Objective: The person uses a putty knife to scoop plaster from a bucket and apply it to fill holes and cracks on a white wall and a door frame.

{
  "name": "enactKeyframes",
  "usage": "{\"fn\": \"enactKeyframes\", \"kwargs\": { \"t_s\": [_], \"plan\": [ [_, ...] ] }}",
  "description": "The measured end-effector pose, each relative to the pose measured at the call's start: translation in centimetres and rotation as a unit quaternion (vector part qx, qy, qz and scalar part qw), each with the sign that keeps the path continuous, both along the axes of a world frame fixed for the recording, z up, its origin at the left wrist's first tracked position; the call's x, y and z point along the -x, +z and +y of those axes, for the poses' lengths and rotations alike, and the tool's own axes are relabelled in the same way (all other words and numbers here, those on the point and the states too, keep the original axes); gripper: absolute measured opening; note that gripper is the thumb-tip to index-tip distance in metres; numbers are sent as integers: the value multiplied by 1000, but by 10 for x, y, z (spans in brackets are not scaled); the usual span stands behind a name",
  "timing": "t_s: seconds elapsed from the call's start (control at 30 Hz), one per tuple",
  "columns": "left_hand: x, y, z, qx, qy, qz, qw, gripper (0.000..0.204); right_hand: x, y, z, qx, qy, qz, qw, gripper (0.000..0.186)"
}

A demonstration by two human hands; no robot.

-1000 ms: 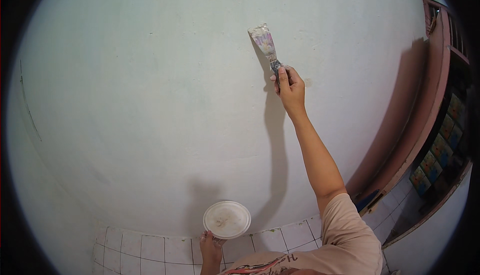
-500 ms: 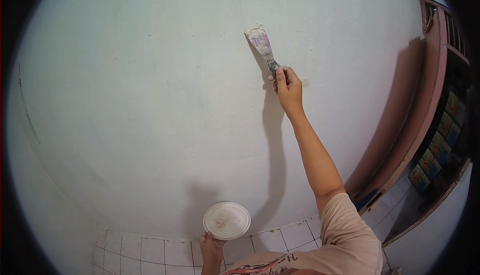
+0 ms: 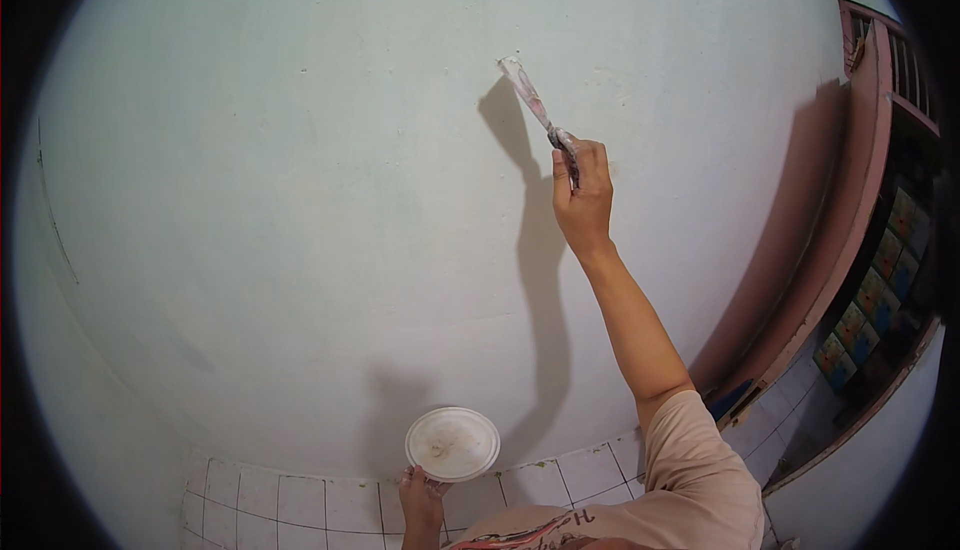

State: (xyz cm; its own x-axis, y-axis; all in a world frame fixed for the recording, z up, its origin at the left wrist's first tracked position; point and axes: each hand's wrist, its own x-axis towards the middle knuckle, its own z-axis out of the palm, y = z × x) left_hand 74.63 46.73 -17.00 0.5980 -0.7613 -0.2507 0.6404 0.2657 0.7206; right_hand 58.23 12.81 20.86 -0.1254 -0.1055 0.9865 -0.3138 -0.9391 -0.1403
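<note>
My right hand (image 3: pixel 582 185) grips a putty knife (image 3: pixel 522 85) high in front of me, its putty-smeared blade turned nearly edge-on, with the tip at or very near the pale wall (image 3: pixel 300 200). Small specks and blemishes dot the wall around it, and the knife throws a shadow to the left. Low in the middle, my left hand (image 3: pixel 420 492) holds the edge of a round white lid or plate (image 3: pixel 467 440), which has some beige residue on its middle.
White floor tiles (image 3: pixel 280 510) run along the wall's foot. At the right stand a pink frame (image 3: pixel 858 210) with bars at the top and a dark opening beside it holding several colourful floral panels (image 3: pixel 880 305). A thin dark line marks the wall at the left.
My right hand has twisted, turning the blade from face-on to nearly edge-on, and shifted slightly downward. The lid in my left hand has barely moved.
</note>
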Motion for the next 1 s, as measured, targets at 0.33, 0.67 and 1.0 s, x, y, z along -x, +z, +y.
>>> {"fn": "enactKeyframes", "kwargs": {
  "t_s": [0.33, 0.67, 1.0],
  "plan": [
    [-1, 5, 1, 0, -4, -3, 1000, 26, -12, 8, -7, 4, -88, 48, 995, 26],
    [2, 2, 0, 8, -5, 4, 1000, 27, -17, -10, -16, 19, -64, 33, 997, 21],
    [1, 7, -1, 10, -17, -2, 1000, 29, -17, -11, -8, 5, -58, 31, 998, 27]
  ]
}}
